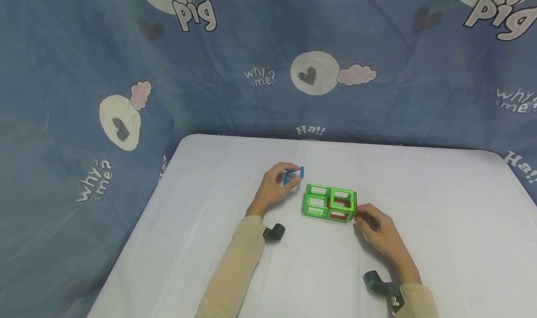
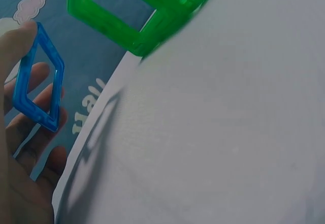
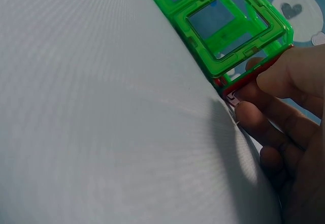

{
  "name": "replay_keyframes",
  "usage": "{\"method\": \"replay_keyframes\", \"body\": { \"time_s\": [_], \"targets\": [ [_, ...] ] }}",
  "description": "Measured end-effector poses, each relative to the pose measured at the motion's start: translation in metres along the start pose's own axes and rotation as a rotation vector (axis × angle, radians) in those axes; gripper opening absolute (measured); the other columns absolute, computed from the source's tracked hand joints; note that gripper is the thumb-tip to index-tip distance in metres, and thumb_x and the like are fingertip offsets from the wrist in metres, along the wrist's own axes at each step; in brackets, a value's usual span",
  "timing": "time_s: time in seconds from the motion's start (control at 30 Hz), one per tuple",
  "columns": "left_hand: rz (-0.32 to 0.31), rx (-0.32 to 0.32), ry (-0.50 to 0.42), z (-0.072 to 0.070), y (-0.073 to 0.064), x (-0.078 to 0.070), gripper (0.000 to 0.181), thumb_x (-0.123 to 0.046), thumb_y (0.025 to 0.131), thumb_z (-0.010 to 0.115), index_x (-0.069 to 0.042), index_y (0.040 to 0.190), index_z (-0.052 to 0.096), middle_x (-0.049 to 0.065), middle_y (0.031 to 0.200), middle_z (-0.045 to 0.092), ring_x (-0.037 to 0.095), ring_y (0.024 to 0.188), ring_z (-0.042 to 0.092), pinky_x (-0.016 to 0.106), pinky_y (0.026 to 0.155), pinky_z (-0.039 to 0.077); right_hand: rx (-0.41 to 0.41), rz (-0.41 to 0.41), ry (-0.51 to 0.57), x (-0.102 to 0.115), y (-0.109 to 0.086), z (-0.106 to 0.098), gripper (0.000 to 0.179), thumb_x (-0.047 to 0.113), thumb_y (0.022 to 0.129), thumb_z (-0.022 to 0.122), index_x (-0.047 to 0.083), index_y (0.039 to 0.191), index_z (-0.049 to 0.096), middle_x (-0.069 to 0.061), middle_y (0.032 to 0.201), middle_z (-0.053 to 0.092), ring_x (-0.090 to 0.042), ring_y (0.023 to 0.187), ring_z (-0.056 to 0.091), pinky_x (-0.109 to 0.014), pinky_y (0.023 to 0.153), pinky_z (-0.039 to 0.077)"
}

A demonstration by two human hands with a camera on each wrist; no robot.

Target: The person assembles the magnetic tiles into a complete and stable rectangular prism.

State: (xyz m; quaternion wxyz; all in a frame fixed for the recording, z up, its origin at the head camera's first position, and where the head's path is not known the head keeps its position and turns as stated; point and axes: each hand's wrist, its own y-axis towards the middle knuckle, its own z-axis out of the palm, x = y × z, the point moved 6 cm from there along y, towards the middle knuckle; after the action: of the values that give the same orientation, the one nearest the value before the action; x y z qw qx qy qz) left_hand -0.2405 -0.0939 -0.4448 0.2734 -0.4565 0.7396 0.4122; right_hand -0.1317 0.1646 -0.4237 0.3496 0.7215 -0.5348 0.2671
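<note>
A block of green magnetic tiles stands on the white table, made of two open-framed cubes side by side, with red showing inside the right one. Thumb and fingers of my left hand pinch a blue magnetic tile by its edge, a four-sided open frame held up left of the block. At the block's right end, my right hand has its thumb and fingers around the edge of a red magnetic tile. That red tile lies against the end of the green frames, partly hidden by the fingers.
The white table runs back to a blue printed curtain hanging behind and to the left. A dark camera is strapped on the left wrist, another camera on the right one.
</note>
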Motion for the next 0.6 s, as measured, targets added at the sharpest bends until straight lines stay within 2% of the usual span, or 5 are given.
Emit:
{"method": "replay_keyframes", "body": {
  "time_s": [0.23, 0.4, 0.6],
  "targets": [
    [0.054, 0.002, -0.042, 0.003, 0.001, -0.009, 0.033, -0.040, 0.079, 0.062, -0.025, 0.109, 0.058, -0.012, 0.110, 0.057, 0.010, 0.102, 0.052, 0.028, 0.081, 0.044, -0.003, 0.002, 0.021, 0.000, -0.002, -0.003, 0.021, 0.002, 0.083, 0.057, 0.011, 0.102, 0.060, 0.000, 0.094, 0.063, -0.007, 0.092, 0.055, -0.010, 0.083, 0.040],
    [0.080, 0.017, -0.047, 0.011, -0.001, -0.015, 0.034, -0.041, 0.080, 0.061, -0.024, 0.110, 0.058, -0.015, 0.109, 0.057, 0.007, 0.099, 0.052, 0.021, 0.079, 0.044, 0.001, 0.001, 0.028, -0.001, -0.001, -0.004, 0.021, 0.003, 0.083, 0.058, 0.011, 0.102, 0.059, 0.000, 0.096, 0.063, -0.008, 0.094, 0.056, -0.009, 0.085, 0.039],
    [0.106, 0.026, -0.052, 0.023, -0.005, -0.023, 0.035, -0.043, 0.081, 0.059, -0.026, 0.111, 0.058, -0.017, 0.110, 0.058, 0.005, 0.099, 0.051, 0.022, 0.079, 0.045, 0.013, 0.026, 0.021, -0.002, -0.001, -0.002, 0.021, 0.006, 0.084, 0.058, 0.013, 0.103, 0.060, 0.001, 0.099, 0.063, -0.010, 0.096, 0.056, -0.010, 0.086, 0.039]
  ]
}}
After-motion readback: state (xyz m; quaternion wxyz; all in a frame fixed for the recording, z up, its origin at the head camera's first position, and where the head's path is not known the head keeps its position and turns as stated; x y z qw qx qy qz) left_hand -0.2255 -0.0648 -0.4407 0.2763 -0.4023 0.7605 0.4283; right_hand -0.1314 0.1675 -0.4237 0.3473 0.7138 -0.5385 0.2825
